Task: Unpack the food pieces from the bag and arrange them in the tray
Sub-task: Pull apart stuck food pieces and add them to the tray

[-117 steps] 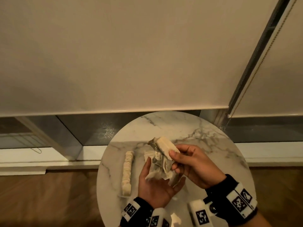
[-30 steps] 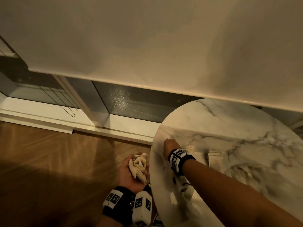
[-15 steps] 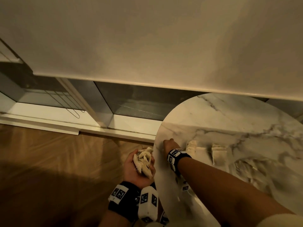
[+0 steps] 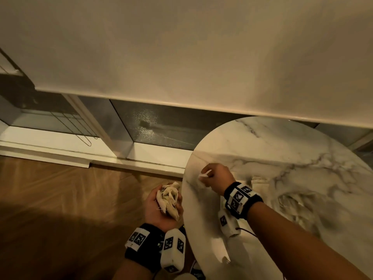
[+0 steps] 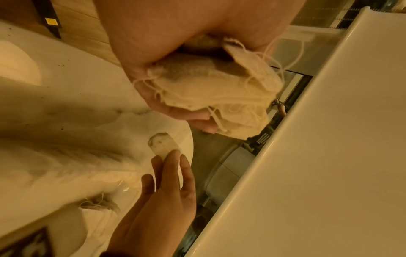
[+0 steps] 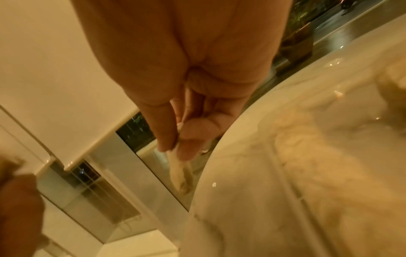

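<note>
A crumpled cream cloth bag (image 4: 169, 197) with loose threads sits in my left hand (image 4: 153, 207), which grips it just off the left rim of the round marble table (image 4: 262, 142). The left wrist view shows the same bag (image 5: 208, 90) bunched in the palm. My right hand (image 4: 214, 174) reaches across the table's left edge and pinches a small pale food piece (image 4: 202, 175) between thumb and fingers. That piece (image 6: 181, 173) hangs below the fingertips in the right wrist view. More pale pieces (image 4: 258, 179) lie on the marble behind my right wrist, mostly hidden. I cannot make out a separate tray.
Wooden floor (image 4: 70, 199) spreads out to the left, below the table. A white sill (image 4: 60, 142) and dark window glass (image 4: 157, 126) run along the back under a pale roller blind (image 4: 181, 47). The table's right half carries grey veining.
Over the last half second my right hand has lifted slightly at the table's left edge, with the pale piece now showing in its fingers. My left hand still grips the bag.
</note>
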The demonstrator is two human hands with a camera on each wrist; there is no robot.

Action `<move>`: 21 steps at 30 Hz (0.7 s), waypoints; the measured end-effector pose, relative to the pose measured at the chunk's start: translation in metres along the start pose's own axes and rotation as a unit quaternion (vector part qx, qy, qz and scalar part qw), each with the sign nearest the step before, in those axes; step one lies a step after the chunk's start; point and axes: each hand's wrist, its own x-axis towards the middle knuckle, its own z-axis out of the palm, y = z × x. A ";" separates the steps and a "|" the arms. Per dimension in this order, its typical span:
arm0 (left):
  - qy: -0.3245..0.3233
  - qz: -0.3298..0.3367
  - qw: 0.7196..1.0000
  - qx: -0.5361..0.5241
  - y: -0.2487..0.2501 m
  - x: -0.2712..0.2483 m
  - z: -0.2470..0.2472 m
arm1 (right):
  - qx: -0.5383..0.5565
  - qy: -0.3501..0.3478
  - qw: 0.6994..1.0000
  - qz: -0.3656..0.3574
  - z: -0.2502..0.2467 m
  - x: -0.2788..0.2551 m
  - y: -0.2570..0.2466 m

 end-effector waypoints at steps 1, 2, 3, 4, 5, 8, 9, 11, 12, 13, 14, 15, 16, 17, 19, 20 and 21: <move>-0.002 -0.002 1.000 0.004 0.000 0.003 -0.001 | 0.035 0.001 0.999 -0.002 -0.009 -0.008 0.003; -0.006 -0.006 1.000 0.005 -0.002 0.005 -0.002 | 0.061 0.009 0.998 -0.006 -0.020 -0.017 0.006; -0.014 -0.012 1.000 -0.001 -0.002 0.008 -0.004 | 0.077 0.018 0.997 -0.009 -0.028 -0.024 0.011; -0.021 -0.020 1.000 -0.009 -0.004 0.013 -0.005 | 0.083 0.027 0.996 -0.011 -0.039 -0.029 0.017; -0.025 -0.027 0.999 -0.017 -0.005 0.016 -0.007 | 0.077 0.031 0.996 -0.014 -0.048 -0.033 0.024; -0.026 -0.039 0.999 -0.021 -0.008 0.027 -0.009 | 0.049 0.042 0.998 -0.010 -0.074 -0.041 0.042; -0.035 -0.041 0.998 -0.022 -0.010 0.028 -0.007 | 0.041 0.053 0.998 -0.002 -0.083 -0.042 0.047; -0.051 -0.050 0.997 -0.025 -0.014 0.029 0.001 | 0.023 0.074 0.997 0.018 -0.094 -0.041 0.054; -0.051 -0.051 0.997 -0.022 -0.016 0.029 0.005 | 0.003 0.085 0.996 0.023 -0.099 -0.041 0.056; -0.050 -0.053 0.997 -0.019 -0.018 0.029 0.008 | -0.025 0.091 0.995 0.025 -0.103 -0.040 0.058; -0.055 -0.055 0.997 -0.018 -0.020 0.028 0.012 | -0.056 0.091 0.994 0.025 -0.106 -0.039 0.059; -0.066 -0.056 0.996 -0.020 -0.021 0.027 0.014 | -0.088 0.083 0.992 0.026 -0.107 -0.038 0.059; -0.076 -0.056 0.995 -0.022 -0.021 0.027 0.014 | -0.120 0.070 0.990 0.031 -0.106 -0.037 0.059; -0.075 -0.055 0.996 -0.019 -0.022 0.027 0.014 | -0.145 0.053 0.987 0.040 -0.105 -0.037 0.060; -0.041 -0.047 0.998 -0.004 -0.025 0.024 0.016 | -0.168 0.034 0.984 0.050 -0.101 -0.035 0.064; -0.025 -0.040 0.999 0.000 -0.025 0.021 0.018 | -0.173 0.036 0.983 0.050 -0.098 -0.034 0.067; -0.012 -0.032 0.999 0.002 -0.025 0.019 0.018 | -0.180 0.042 0.981 0.054 -0.097 -0.032 0.070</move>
